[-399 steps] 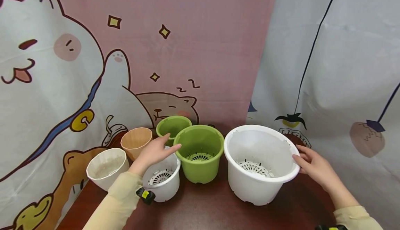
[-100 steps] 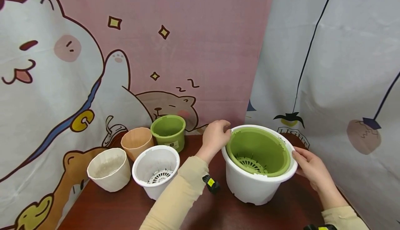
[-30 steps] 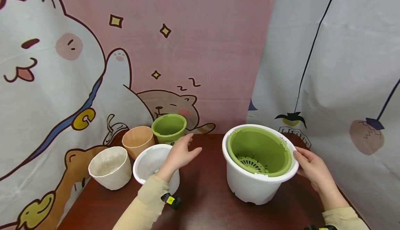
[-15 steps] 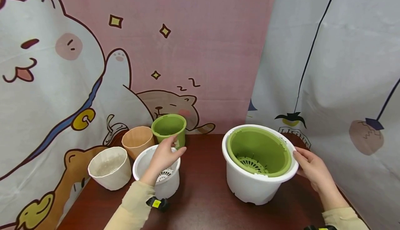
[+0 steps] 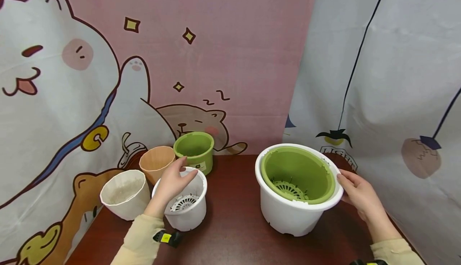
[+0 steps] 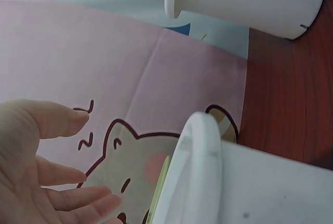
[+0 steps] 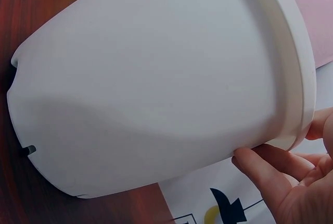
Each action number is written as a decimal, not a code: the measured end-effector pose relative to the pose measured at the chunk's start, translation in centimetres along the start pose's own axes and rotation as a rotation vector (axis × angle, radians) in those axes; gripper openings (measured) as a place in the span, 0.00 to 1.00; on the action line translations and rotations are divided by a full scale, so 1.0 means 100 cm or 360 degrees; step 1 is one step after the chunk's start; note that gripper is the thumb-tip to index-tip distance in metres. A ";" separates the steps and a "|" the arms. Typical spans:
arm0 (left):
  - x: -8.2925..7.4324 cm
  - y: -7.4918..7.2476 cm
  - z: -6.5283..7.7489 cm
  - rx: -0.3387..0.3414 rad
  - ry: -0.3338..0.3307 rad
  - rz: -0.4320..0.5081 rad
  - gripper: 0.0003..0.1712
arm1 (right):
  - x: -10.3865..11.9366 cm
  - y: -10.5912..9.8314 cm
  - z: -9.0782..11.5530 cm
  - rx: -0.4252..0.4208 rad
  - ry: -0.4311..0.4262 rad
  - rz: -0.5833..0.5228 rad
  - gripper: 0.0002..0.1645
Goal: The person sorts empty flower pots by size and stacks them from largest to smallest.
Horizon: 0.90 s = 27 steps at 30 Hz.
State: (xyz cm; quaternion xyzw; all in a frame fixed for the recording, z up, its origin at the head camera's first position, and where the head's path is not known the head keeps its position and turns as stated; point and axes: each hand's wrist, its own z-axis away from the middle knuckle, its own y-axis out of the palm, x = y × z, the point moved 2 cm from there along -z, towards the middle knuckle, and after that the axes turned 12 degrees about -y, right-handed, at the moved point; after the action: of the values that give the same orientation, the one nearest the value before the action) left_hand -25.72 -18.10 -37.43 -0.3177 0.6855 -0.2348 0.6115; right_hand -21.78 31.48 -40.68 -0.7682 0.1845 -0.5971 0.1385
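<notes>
A large white flowerpot (image 5: 288,219) stands on the table at right, with a green flowerpot (image 5: 306,173) nested inside it. My right hand (image 5: 361,197) grips the white pot's right rim, thumb on top and fingers beneath; the right wrist view shows the fingers (image 7: 265,174) against its outer wall. My left hand (image 5: 172,183) hovers over the left side of a smaller white flowerpot (image 5: 191,219), fingers spread, holding nothing. In the left wrist view this hand is apart from the small white pot's rim (image 6: 205,151).
Behind the small white pot is a small green flowerpot (image 5: 207,161) with a label. An orange pot (image 5: 155,163) and a cream faceted pot (image 5: 126,207) stand at left. A printed curtain (image 5: 245,57) hangs behind the dark red table (image 5: 234,225).
The larger green pot has gone from the table's middle into the large white pot. My left hand has since moved left over the small white pot. The right hand stays at the rim.
</notes>
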 end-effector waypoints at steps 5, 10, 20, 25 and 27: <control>0.011 -0.008 -0.001 -0.0023 -0.0004 -0.0027 0.37 | 0.000 0.000 0.000 0.0002 0.0018 0.0009 0.40; 0.024 -0.016 -0.001 -0.0085 -0.0036 -0.0060 0.37 | 0.000 0.001 0.000 0.0001 0.0035 0.0009 0.40; 0.037 -0.030 0.000 -0.0219 -0.0112 -0.0051 0.34 | 0.000 0.000 0.001 -0.0003 0.0031 0.0001 0.41; 0.047 -0.036 0.002 -0.0249 -0.0185 -0.0050 0.34 | 0.001 0.000 0.001 -0.0003 0.0040 -0.0001 0.41; 0.051 -0.039 0.004 -0.0245 -0.0225 -0.0038 0.34 | 0.001 0.000 0.000 -0.0004 0.0041 -0.0002 0.41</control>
State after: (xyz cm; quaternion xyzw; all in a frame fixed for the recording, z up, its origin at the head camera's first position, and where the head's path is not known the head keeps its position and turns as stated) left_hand -25.00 -24.40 -38.22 -0.3875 0.6529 -0.1658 0.6293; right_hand -21.73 31.41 -40.66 -0.7608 0.1865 -0.6068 0.1349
